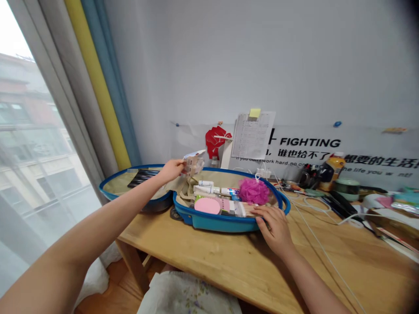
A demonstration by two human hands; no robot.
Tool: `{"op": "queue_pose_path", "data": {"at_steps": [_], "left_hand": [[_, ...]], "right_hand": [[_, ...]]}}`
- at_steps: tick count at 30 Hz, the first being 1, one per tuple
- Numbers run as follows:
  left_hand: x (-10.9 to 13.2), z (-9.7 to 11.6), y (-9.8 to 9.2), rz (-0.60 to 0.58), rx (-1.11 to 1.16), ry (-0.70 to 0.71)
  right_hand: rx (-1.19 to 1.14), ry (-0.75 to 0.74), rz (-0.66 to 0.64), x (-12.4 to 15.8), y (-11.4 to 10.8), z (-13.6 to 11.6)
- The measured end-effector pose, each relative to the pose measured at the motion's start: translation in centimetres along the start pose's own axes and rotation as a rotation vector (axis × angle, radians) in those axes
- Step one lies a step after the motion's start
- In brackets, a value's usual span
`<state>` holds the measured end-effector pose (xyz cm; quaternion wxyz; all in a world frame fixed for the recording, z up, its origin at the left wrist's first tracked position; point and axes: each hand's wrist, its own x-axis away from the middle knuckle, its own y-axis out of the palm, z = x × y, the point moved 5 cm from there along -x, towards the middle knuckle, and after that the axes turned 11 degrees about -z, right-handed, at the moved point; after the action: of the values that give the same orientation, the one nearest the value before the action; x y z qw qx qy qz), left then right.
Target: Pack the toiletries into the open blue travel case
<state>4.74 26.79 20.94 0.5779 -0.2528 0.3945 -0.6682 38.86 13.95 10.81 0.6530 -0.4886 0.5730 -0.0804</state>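
Note:
An open blue suitcase [222, 224] lies on the wooden table, its two shells spread side by side. My left hand [173, 169] is closed on a clear plastic packet [194, 164], raised above the case near the hinge; its contents are hard to make out. At the near right rim, my right hand [273, 224] has its fingers over the edge and its thumb outside, beside a pack of cotton swabs [247, 209]. Inside the same shell are a pink oval item [207, 206], white tubes [207, 189] and a magenta bath puff [254, 191]. Dark striped material [144, 176] lies in the left shell.
To the right, white cables [314, 244] cross the table [222, 253]. Behind them stand an orange-brown bottle [331, 171] and a pale green jar [347, 188]. A white lamp [226, 152] stands behind the case. Curtains [98, 87] hang at the left beside the window.

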Motion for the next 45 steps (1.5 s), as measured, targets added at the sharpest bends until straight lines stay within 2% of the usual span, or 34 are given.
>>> {"op": "queue_pose_path", "data": {"at_steps": [4, 7, 10, 13, 16, 22, 28, 32, 34, 36, 38, 40, 43, 45], "left_hand": [[-1.0, 4.5, 4.1, -0.033, -0.002, 0.210], [-1.7, 7.2, 8.3, -0.136, -0.061, 0.368], [-2.7, 8.2, 12.3, -0.233, -0.107, 0.390], [-4.0, 8.0, 14.9, -0.284, -0.124, 0.384], [-5.0, 7.3, 16.3, -0.360, -0.155, 0.403], [-5.7, 6.4, 17.3, -0.521, -0.245, 0.417], [-5.5, 6.0, 17.9, -0.544, -0.329, 0.349], [-5.4, 6.6, 16.6, -0.468, -0.364, 0.337], [-5.7, 6.5, 14.7, -0.388, -0.375, 0.315], [-6.3, 5.3, 11.9, -0.293, -0.392, 0.252], [-6.8, 2.6, 8.5, -0.209, -0.422, 0.137], [-6.7, -1.5, 5.0, -0.149, -0.469, -0.027], [-4.8, -8.8, 0.8, -0.136, -0.563, -0.281], [-2.8, -13.1, -1.0, -0.161, -0.627, -0.419]], "right_hand": [[-0.009, 0.007, -0.014, 0.0, -0.1, 0.0], [-0.024, 0.011, -0.019, 0.0, -0.1, 0.0], [-0.033, 0.025, -0.033, 0.0, -0.1, 0.0], [-0.036, 0.028, -0.037, 0.1, 0.0, 0.0], [-0.028, 0.014, -0.033, 0.1, 0.0, 0.0], [-0.009, 0.004, -0.026, 0.0, -0.2, -0.1], [-0.008, 0.015, -0.028, 0.1, 0.0, 0.1], [-0.014, 0.015, -0.026, 0.1, 0.1, 0.3], [-0.012, 0.004, -0.024, 0.1, 0.1, 0.3], [-0.008, -0.007, -0.020, 0.1, 0.0, 0.2], [-0.002, -0.012, -0.016, 0.1, 0.0, 0.2], [0.004, -0.016, -0.015, 0.1, -0.1, 0.2], [0.021, -0.036, -0.017, 0.0, -0.1, 0.2], [0.036, -0.059, -0.008, 0.0, -0.2, 0.2]]}}
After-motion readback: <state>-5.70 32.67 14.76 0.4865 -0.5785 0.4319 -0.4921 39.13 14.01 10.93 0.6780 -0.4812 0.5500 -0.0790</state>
